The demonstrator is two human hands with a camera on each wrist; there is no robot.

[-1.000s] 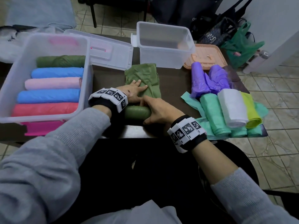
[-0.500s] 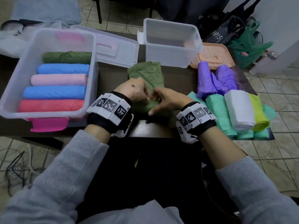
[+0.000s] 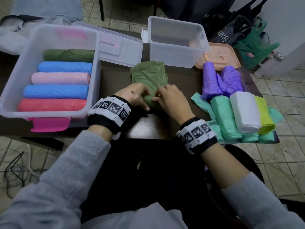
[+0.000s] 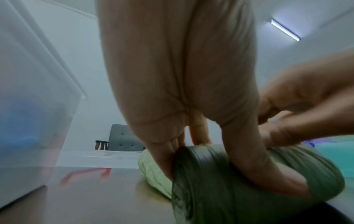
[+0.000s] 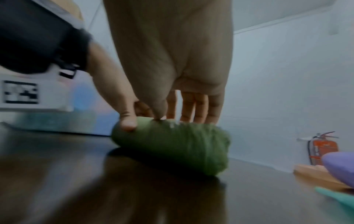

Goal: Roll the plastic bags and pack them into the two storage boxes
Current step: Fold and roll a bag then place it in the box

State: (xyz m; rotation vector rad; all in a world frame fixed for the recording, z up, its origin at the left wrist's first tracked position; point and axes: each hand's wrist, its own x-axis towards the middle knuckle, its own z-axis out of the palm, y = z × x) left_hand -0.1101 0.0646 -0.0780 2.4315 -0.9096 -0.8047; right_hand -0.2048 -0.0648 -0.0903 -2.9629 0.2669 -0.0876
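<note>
Translucent plastic forms the larger storage box point(image 3: 97, 52) at the far left of the dark surface point(image 3: 143, 128), left of the olive-green bag point(image 3: 149, 76) that serves as the middle mark; five rolled bags lie side by side inside it, olive-green roll point(image 3: 68, 55) farthest, then a blue roll point(image 3: 65, 67), a pink roll point(image 3: 60, 78), a second blue roll point(image 3: 56, 91) and a red roll point(image 3: 52, 104) nearest, above the box's pink latch point(image 3: 49, 124). Its clear lid point(image 3: 118, 47) lies flat behind and left of the green bag. The left hand point(image 3: 133, 96) has its grip clamped on the rolled near end of the green bag, thumb on the near side and fingers over the top, as the left wrist view shows point(image 4: 220, 174). The bag's unrolled part lies flat and crumpled on the surface beyond the hands. The right hand point(image 3: 171, 101) pinches the same roll just beside the left hand, thumb and fingertips pressed to its top in the right wrist view point(image 5: 172, 142). Behind and right of the green bag stands the smaller storage box point(image 3: 175, 58), with a peach lid point(image 3: 219, 58) beside it. Farther right lie purple bags point(image 3: 221, 80), then mint-green rolls point(image 3: 226, 118), a white roll point(image 3: 244, 111) and a yellow-green roll point(image 3: 264, 116) in a row.
</note>
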